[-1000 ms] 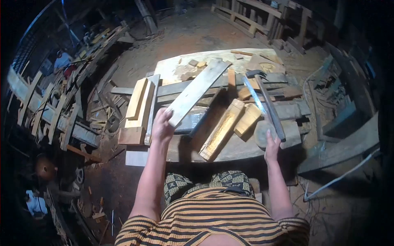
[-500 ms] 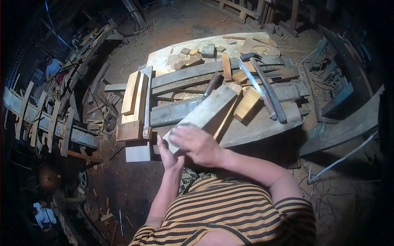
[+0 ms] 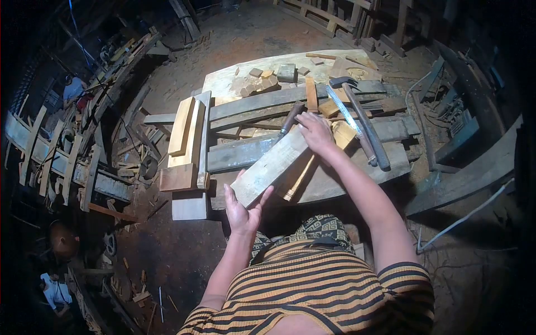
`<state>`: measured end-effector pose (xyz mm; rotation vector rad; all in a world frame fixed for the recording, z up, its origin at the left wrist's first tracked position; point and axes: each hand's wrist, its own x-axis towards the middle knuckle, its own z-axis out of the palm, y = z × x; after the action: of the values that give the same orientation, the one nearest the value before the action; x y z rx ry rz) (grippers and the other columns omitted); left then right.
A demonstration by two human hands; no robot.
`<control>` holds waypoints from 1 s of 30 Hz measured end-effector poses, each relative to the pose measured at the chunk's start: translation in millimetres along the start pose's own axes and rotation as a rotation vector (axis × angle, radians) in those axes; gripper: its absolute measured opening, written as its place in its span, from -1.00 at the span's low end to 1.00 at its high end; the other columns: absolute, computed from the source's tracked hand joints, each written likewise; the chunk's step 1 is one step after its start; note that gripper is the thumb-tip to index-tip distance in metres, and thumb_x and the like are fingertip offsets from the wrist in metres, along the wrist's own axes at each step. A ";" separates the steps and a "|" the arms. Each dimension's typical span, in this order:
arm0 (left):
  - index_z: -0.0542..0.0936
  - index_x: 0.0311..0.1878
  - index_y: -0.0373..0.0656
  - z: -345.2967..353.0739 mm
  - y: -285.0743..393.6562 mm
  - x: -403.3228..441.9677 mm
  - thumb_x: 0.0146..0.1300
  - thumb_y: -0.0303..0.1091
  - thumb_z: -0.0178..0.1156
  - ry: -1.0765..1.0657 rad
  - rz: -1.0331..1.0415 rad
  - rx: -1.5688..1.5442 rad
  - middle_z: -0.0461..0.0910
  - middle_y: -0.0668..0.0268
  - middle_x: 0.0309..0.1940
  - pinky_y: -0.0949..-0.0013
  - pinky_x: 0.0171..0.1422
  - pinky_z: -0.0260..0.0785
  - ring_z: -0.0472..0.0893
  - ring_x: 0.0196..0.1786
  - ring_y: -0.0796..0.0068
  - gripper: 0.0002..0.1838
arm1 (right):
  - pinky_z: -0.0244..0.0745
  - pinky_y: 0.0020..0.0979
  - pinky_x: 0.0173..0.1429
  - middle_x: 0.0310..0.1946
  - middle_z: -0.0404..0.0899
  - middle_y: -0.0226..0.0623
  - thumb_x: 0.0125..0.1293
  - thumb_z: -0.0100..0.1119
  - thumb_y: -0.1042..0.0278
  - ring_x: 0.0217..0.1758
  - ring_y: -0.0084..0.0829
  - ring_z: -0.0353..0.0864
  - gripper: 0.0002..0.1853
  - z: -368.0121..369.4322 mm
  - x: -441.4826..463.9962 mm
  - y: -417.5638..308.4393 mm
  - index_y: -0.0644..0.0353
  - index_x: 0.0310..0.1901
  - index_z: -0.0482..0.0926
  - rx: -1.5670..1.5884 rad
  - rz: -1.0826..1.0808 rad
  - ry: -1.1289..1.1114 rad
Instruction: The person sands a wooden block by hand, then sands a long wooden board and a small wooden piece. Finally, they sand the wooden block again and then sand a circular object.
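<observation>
Wood pieces (image 3: 181, 127) crowd the bench (image 3: 357, 174) before you, and over its near edge your board (image 3: 271, 172) slants away to the right. Your left hand (image 3: 243, 215) is clasped on its near end, thumb and fingers on opposite sides. Your right hand (image 3: 317, 135) lies over its far end; whether it clamps there, I cannot tell. Right of that hand rests the hammer (image 3: 363, 120).

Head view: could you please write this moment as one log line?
left hand: at near end of pale rectangular wooden board | right hand: over board's far end | nearby: dark-headed claw hammer with long handle
</observation>
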<state>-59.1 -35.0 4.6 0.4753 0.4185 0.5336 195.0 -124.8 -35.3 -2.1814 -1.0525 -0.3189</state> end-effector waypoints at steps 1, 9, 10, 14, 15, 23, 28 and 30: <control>0.24 0.28 -0.13 0.5 -0.8 -0.9 0.41 0.13 -0.36 0.002 0.001 -0.001 0.29 0.09 0.24 -0.20 0.20 0.32 0.33 0.26 0.01 -0.40 | 0.23 -0.24 0.30 0.09 0.47 -0.13 0.26 -0.01 0.32 0.21 -0.15 0.38 -0.67 -10.1 0.0 -17.4 0.15 0.05 0.50 -0.027 0.039 -0.053; 0.28 0.27 -0.18 -4.8 -0.9 -1.7 0.30 0.34 -0.36 -0.208 0.036 0.012 0.29 0.17 0.26 0.02 0.31 0.20 0.28 0.32 0.17 -0.21 | 0.20 -0.19 0.32 0.10 0.45 -0.19 0.32 -0.11 0.25 0.24 -0.20 0.36 -0.62 -20.2 -84.5 -157.3 0.14 0.13 0.44 0.357 -0.555 -0.167; 0.28 0.27 -0.18 -3.5 -0.1 -0.7 0.30 0.34 -0.36 -0.206 0.035 0.014 0.29 0.17 0.26 0.02 0.31 0.20 0.28 0.32 0.17 -0.21 | 0.18 -0.20 0.33 0.11 0.45 -0.19 0.34 -0.11 0.23 0.26 -0.21 0.35 -0.61 -25.2 -83.1 -155.6 0.14 0.15 0.43 0.377 -0.553 -0.207; 0.19 0.31 -0.18 7.3 1.1 -1.0 0.33 0.29 -0.35 -0.060 0.004 -0.018 0.26 0.12 0.28 -0.15 0.28 0.23 0.28 0.31 0.07 -0.24 | 0.20 -0.21 0.31 0.04 0.50 -0.13 0.32 -0.07 0.22 0.21 -0.18 0.40 -0.63 -8.6 -35.4 -64.9 0.21 0.06 0.49 0.294 -0.240 -0.252; 0.18 0.32 -0.17 3.0 -2.1 1.0 0.34 0.26 -0.35 -0.062 0.008 0.006 0.25 0.10 0.28 -0.17 0.26 0.25 0.29 0.30 0.03 -0.27 | 0.26 -0.20 0.24 -0.02 0.53 -0.15 0.28 -0.07 0.25 0.15 -0.16 0.43 -0.67 -9.4 -22.6 -36.5 0.20 0.00 0.50 0.267 -0.148 -0.142; 0.17 0.33 -0.14 6.4 -6.6 -1.6 0.36 0.23 -0.36 -0.086 0.040 0.079 0.26 0.08 0.27 -0.11 0.24 0.28 0.30 0.29 0.03 -0.30 | 0.26 -0.19 0.24 -0.03 0.49 -0.15 0.18 -0.03 0.36 0.16 -0.15 0.40 -0.72 -13.4 -41.8 -67.8 0.17 -0.08 0.50 0.229 -0.169 -0.092; 0.18 0.33 -0.16 -1.1 -6.5 3.7 0.36 0.25 -0.40 -0.079 -0.007 -0.030 0.30 0.16 0.25 -0.02 0.29 0.25 0.32 0.27 0.14 -0.27 | 0.33 -0.18 0.09 -0.15 0.48 -0.17 0.05 0.06 0.36 -0.02 -0.17 0.46 -0.74 -35.5 -82.2 -140.5 0.17 -0.17 0.48 0.416 -0.571 0.024; 0.18 0.32 -0.16 2.5 -2.0 -1.5 0.35 0.27 -0.38 -0.067 -0.001 -0.005 0.30 0.17 0.25 -0.02 0.30 0.23 0.32 0.28 0.15 -0.26 | 0.19 -0.15 0.32 0.09 0.45 -0.12 0.17 0.04 0.36 0.23 -0.16 0.37 -0.65 -43.3 -62.7 -112.9 0.19 0.01 0.50 0.370 -0.500 -0.357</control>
<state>-58.3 -38.1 5.9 0.4865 0.3535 0.5160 71.6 -141.9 20.0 -1.6562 -1.7085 0.0546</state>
